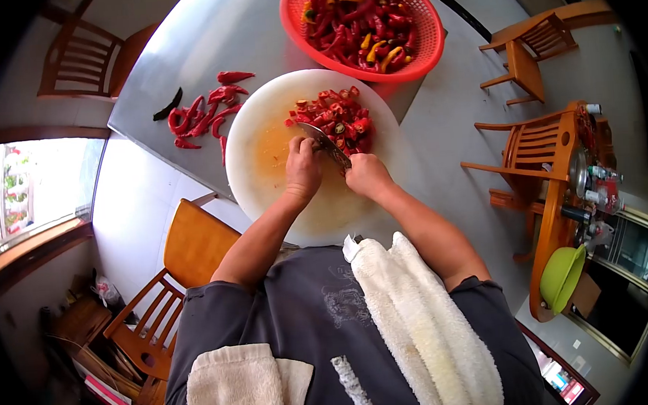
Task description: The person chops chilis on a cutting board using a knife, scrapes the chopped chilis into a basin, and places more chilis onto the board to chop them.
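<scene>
On a round white cutting board [264, 199], my right hand [367, 174] is wrapped round the handle of a knife [323, 141], whose blade points up and to the left. My left hand [304, 166] is closed beside the blade, with its fingertips bent down near the board; what they hold, if anything, is hidden. Chopped red peppers [345, 116] lie in a heap just beyond the knife. Whole red peppers [204, 115] and one dark pepper [168, 104] are on the metal table [189, 55], left of the board.
A red basket [435, 54] full of red and yellow peppers stands behind the board. Wooden chairs [200, 243] are around the table. A side table at right bears bottles and a green bowl [562, 277]. A cigarette [354, 386] shows close to the camera.
</scene>
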`<state>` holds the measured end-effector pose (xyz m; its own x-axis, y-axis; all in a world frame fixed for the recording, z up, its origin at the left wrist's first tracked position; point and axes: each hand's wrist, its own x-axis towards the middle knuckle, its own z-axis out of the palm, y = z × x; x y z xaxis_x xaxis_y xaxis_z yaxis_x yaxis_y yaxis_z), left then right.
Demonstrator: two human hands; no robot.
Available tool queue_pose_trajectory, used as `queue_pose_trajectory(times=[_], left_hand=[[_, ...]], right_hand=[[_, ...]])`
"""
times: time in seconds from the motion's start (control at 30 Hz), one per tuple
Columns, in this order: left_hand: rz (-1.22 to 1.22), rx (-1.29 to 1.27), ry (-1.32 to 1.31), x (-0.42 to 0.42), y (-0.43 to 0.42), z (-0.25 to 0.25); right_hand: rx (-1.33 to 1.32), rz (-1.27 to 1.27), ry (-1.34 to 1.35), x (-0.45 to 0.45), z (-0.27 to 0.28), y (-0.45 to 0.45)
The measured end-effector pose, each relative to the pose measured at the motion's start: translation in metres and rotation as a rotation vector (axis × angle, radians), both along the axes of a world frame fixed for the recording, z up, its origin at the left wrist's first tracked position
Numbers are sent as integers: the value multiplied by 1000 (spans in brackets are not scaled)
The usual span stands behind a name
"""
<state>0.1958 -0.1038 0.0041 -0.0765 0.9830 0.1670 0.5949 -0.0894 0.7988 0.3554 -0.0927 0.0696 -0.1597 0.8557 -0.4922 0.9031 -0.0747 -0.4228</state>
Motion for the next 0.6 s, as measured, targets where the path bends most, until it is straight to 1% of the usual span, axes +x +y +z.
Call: queue_pose_trajectory(times=[0.1,0.17,0.2,0.3,0.37,0.47,0.5,0.6], left_hand=[[31,18,-71,14,3,-8],[49,26,-196,17,2,-5],[57,33,-259,18,1,-1],[120,-16,-274,9,-3,25],[145,-63,-326,-11,4,26],[160,75,-193,-29,34,60],[169,125,-140,-31,49,79],[60,202,-104,-28,109,110]], right_hand=[[63,-15,36,14,-6,2],[57,-21,42,20,-2,5],[66,-17,57,23,-2,4],[103,-7,87,30,1,-1],[97,3,92,32,9,-10],[117,6,182,37,18,-29],[120,8,208,39,21,-35],[132,-13,283,48,29,-48]])
